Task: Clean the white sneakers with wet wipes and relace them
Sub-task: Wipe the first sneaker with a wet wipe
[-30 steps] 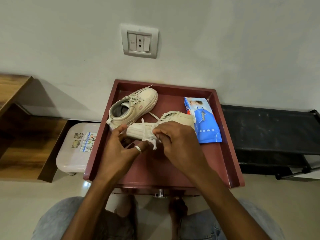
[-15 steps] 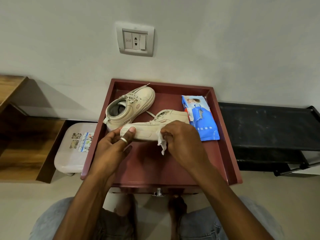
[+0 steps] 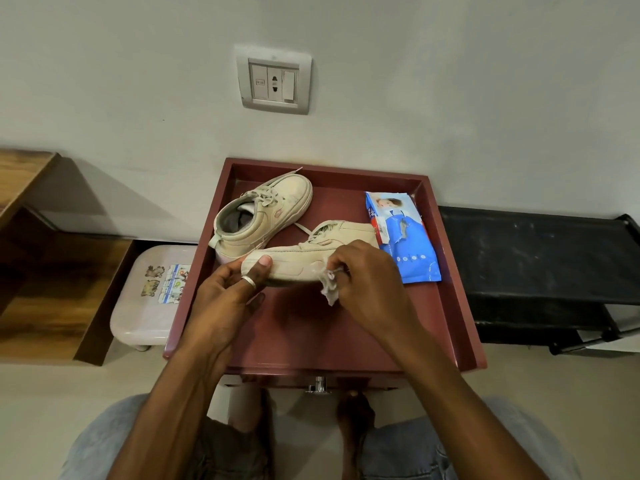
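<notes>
Sneaker nearest the person [image 3: 298, 265], off-white, is held side-on over the middle of the desk [image 3: 450, 271], one end to the left; whether it touches the surface cannot be told. The left hand [image 3: 225, 299] grips that left end, thumb on the upper and fingers curled beneath, a ring [image 3: 248, 281] on one finger. The right hand [image 3: 370, 282] pinches a crumpled wet wipe [image 3: 329, 289] against the shoe's near side, fingers bent round it.

Just behind and to the left, the second sneaker [image 3: 266, 216] stands laced, touching the first. To the right lies a blue wipes pack [image 3: 403, 237], flat beside the desk's raised rim.

Left of the desk sits a pale stool [image 3: 145, 306] and a wooden shelf [image 3: 52, 289]; to the right is a black rack [image 3: 536, 258]. A wall socket [image 3: 273, 83] is above.
</notes>
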A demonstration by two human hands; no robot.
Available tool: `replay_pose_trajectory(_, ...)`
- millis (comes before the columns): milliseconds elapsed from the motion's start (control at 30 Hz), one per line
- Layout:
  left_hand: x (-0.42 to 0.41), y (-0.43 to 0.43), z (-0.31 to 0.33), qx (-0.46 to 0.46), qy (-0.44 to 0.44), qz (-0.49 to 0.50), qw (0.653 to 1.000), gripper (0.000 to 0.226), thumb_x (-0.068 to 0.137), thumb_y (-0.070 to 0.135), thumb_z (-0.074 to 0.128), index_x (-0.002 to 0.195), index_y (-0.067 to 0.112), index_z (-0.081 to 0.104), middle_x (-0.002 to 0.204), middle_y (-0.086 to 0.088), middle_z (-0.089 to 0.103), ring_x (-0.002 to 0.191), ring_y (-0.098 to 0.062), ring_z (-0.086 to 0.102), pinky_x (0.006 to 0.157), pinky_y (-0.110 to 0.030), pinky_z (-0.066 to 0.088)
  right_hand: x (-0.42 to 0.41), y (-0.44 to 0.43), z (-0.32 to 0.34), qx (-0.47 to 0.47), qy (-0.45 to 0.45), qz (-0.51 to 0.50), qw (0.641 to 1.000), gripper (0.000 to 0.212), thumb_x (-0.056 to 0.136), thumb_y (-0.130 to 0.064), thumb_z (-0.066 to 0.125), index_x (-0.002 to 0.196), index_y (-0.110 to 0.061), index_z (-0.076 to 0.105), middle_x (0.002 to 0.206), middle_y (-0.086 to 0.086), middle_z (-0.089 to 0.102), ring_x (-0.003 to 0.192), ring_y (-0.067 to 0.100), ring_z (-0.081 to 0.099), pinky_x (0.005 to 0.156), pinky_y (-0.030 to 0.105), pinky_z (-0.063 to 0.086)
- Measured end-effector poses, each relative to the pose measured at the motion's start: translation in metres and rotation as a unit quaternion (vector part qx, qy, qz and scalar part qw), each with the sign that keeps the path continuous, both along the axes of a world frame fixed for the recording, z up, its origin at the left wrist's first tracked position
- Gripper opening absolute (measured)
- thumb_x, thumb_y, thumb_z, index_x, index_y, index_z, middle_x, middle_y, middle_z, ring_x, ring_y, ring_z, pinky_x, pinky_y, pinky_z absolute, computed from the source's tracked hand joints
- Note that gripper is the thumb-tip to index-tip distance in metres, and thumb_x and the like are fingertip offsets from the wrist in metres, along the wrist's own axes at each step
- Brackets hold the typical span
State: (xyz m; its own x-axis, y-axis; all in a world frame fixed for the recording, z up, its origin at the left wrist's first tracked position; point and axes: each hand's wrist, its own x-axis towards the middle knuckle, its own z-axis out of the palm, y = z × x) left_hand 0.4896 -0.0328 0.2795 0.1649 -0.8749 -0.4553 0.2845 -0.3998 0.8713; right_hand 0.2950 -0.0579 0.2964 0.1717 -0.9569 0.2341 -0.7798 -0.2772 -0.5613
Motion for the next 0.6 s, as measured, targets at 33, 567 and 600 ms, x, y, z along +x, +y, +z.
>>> replay_pose_trajectory(33, 0.000, 0.000, 0.000, 0.002, 0.000, 0.003, 1.000, 0.043, 0.082, 0.034, 0.075, 0.120, 0.015, 0.070, 0.111, -0.001, 0.077, 0.113, -0.019, 0.069, 0.104, -0.039, 0.052, 0.007, 0.002, 0.002, -0.016, -0.015, 0.009, 1.000, 0.011, 0.080, -0.019, 0.058, 0.082, -0.014, 0.068, 0.086, -0.002, 0.066, 0.078, 0.016, 0.061, 0.068, 0.038, 0.052)
replay_pose_trajectory(567, 0.007, 0.001, -0.003, 0.009, -0.040, -0.007, 0.999, 0.047, 0.076, 0.044, 0.075, 0.114, 0.017, 0.073, 0.107, 0.000, 0.079, 0.103, -0.016, 0.074, 0.106, -0.044, 0.051, 0.015, -0.003, -0.001, -0.052, -0.032, 0.058, 0.996, 0.015, 0.079, -0.001, 0.064, 0.087, -0.013, 0.070, 0.092, -0.001, 0.067, 0.085, 0.015, 0.062, 0.075, 0.030, 0.051)
replay_pose_trajectory(600, 0.008, 0.001, -0.003, 0.011, -0.043, -0.007, 0.999, 0.044, 0.078, 0.042, 0.075, 0.114, 0.017, 0.074, 0.107, 0.000, 0.079, 0.104, -0.017, 0.074, 0.105, -0.044, 0.052, 0.022, 0.001, 0.001, -0.058, -0.040, 0.088, 0.994, 0.015, 0.080, 0.000, 0.064, 0.089, -0.011, 0.070, 0.093, -0.001, 0.067, 0.088, 0.014, 0.062, 0.078, 0.028, 0.050)
